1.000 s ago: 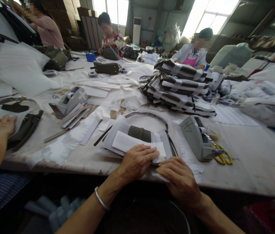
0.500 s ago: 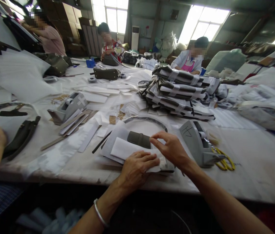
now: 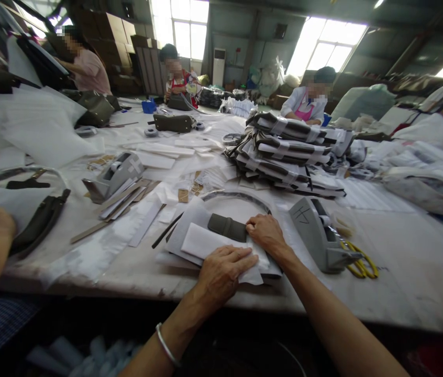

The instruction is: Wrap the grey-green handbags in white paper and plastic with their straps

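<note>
Left hand (image 3: 224,272) lies flat, fingers spread, pressing white paper (image 3: 213,245) on the near tabletop (image 3: 402,272). Right hand (image 3: 266,233), fingers curled together, pinches the paper's far edge beside the olive leather piece (image 3: 227,227), which lies half covered, its strap (image 3: 237,196) arcing behind. Looks like the wrapping step, mid-fold; next move likely needs the paper pulled over the leather and taped. Tape dispenser (image 3: 318,233) sits just right, with an unreadable handwritten mark on its side. Yellow scissors (image 3: 358,262) lie beyond it. No brands legible.
</note>
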Motion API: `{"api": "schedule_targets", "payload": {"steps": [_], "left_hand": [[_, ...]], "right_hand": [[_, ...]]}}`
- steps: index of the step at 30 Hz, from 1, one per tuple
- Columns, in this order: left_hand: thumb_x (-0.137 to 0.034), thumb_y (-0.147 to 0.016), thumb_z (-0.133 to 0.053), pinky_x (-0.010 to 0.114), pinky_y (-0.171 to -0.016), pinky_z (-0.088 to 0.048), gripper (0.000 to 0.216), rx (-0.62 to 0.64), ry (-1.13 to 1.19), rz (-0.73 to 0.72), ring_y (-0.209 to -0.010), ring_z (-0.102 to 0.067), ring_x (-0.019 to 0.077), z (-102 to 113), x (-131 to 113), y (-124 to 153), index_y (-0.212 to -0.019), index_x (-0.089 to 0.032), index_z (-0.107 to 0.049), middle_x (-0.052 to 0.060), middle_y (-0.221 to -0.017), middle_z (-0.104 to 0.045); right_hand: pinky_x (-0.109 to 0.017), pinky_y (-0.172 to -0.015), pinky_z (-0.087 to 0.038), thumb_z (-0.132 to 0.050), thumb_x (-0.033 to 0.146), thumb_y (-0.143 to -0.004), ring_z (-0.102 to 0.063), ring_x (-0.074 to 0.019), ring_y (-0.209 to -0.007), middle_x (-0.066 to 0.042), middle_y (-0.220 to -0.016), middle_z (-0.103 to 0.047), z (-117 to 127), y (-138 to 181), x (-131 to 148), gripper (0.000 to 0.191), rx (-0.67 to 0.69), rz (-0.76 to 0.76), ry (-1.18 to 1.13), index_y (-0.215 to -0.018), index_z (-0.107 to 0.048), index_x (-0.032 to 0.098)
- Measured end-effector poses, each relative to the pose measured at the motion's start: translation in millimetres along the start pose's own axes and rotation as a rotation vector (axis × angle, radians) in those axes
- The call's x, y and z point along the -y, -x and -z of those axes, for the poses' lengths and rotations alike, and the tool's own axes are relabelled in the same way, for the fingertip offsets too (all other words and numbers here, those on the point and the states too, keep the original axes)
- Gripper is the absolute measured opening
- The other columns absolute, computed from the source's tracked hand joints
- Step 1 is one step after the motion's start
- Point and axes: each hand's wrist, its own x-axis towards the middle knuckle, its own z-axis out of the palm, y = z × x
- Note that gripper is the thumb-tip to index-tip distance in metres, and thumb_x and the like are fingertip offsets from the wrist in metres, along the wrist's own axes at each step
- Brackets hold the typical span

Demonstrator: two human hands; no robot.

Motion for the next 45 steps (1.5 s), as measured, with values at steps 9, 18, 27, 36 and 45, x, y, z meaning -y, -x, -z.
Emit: {"api": "schedule_targets", "payload": {"steps": [9, 18, 27, 36, 45], "left_hand": [[-0.01, -0.091, -0.051, 0.034, -0.099, -0.05, 0.033, -0.031, 0.063, -0.038, -0.105, -0.066, 0.0167, 3.1, -0.9, -1.4, -0.115, -0.025, -0.068, 0.002, -0.113, -0.073], [-0.006, -0.08, -0.058, 0.035, -0.093, -0.049, 0.028, -0.042, 0.161, 0.027, -0.094, -0.067, 0.0183, 5.6, 0.7, 0.3, -0.097, -0.024, -0.071, 0.0, -0.094, -0.075], [-0.041, -0.084, -0.072, 0.034, -0.089, -0.047, 0.02, 0.009, 0.195, 0.091, -0.087, -0.064, 0.0191, 13.8, -5.9, -5.3, -0.088, -0.021, -0.071, 0.002, -0.084, -0.071], [-0.017, -0.085, -0.067, 0.035, -0.099, -0.042, 0.026, 0.222, 0.116, 0.027, -0.105, -0.059, 0.0198, 26.6, -3.3, -4.1, -0.11, -0.024, -0.065, 0.002, -0.104, -0.068], [-0.024, -0.094, -0.059, 0.034, -0.095, -0.043, 0.02, 0.165, 0.092, 0.012, -0.1, -0.059, 0.0183, 19.2, -5.9, -2.2, -0.113, -0.026, -0.066, 0.001, -0.097, -0.068]], "right_hand": [[-0.058, -0.118, -0.012, -0.046, 0.023, -0.1, -0.045, -0.0285, -0.135, -0.007, -0.128, -0.067, 20.7, 48.5, -10.2, 0.028, 0.039, 0.304, -0.114, -0.115, -0.069, 0.021], [-0.05, -0.121, -0.02, -0.082, 0.044, -0.076, -0.064, -0.0244, -0.114, -0.008, -0.12, -0.07, 42.0, 112.0, -13.2, 0.054, -0.016, 0.622, -0.36, -0.122, -0.064, 0.022], [-0.053, -0.11, -0.04, -0.064, 0.015, -0.089, -0.069, -0.024, -0.103, -0.007, -0.105, -0.073, 0.4, 130.2, 12.3, 0.023, -0.424, 0.453, -0.387, -0.112, -0.062, 0.022], [-0.054, -0.116, -0.034, -0.048, 0.001, -0.088, -0.065, -0.0217, -0.114, -0.005, -0.112, -0.072, 0.0, 142.8, 0.3, 0.024, -0.459, 0.554, -0.531, -0.094, -0.056, 0.023], [-0.053, -0.116, -0.033, -0.051, 0.004, -0.089, -0.066, -0.021, -0.111, -0.007, -0.113, -0.072, 3.1, 144.2, -1.4, 0.021, -0.473, 0.548, -0.494, -0.097, -0.056, 0.023]]}}
